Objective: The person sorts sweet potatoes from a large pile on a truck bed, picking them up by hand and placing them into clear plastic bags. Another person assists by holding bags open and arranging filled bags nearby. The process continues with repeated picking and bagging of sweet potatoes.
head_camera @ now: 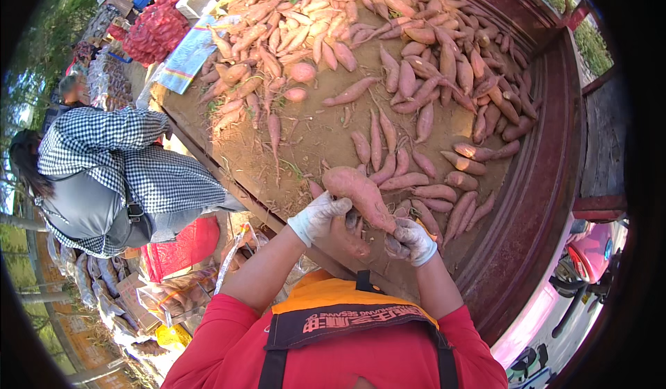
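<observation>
In dirty white work gloves, my two hands hold a large reddish sweet potato [359, 191] over the near edge of a truck bed. My left hand [320, 217] grips it near its thick end. The thin, pointed end is between the fingers of my right hand [411, 241]. Just below it lies another sweet potato [351, 238], partly hidden by the held one and my left glove. Beyond my hands, loose sweet potatoes [406, 181] lie on the dirt-covered bed [333, 129], and a large heap of sweet potatoes [312, 20] spreads across the far side.
A ribbed red metal side wall [541, 181] curves along the right. At the left, a person in a checked shirt [104, 139] stands against the bed's edge [218, 173]. Bagged produce [177, 295] and a red sack [179, 248] sit below; red net bags [156, 27] are piled farther off.
</observation>
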Demonstrator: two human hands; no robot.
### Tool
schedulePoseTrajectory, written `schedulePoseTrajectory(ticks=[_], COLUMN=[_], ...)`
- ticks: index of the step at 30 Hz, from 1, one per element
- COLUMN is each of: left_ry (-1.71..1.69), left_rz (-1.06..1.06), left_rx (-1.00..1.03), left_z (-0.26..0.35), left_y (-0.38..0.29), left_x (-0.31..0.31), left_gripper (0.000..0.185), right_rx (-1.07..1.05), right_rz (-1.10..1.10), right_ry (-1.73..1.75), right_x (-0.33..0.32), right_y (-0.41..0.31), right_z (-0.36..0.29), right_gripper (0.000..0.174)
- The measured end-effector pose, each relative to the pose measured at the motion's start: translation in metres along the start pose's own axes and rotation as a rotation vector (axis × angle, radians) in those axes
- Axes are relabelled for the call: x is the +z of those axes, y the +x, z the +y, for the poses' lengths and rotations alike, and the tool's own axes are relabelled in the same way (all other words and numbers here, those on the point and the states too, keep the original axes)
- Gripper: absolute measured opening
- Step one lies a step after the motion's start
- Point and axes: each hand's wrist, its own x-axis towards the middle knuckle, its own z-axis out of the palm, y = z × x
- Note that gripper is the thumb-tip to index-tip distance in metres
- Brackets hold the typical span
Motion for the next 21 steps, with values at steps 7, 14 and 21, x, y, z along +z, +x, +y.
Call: schedulePoseTrajectory(ticks=[7, 14, 21], left_ry=[0.070, 0.519, 0.210], left_rz=[0.190, 0.241, 0.434], left_rx=[0.060, 0.156, 0.218], left_z=[-0.013, 0.008, -0.039], left_y=[-0.037, -0.073, -0.103], left_x=[-0.011, 0.024, 0.017], left_gripper=[0.055, 0.058, 0.062], right_rx=[0.178, -0.044, -0.245], right_rz=[0.241, 0.153, 0.103], right_ry=[-0.532, -0.909, -0.802], right_x=[0.025, 0.028, 0.087], right_y=[0.021, 0.044, 0.067], right_z=[0.005, 0.028, 0.065], right_gripper=[0.041, 0.057, 0.071])
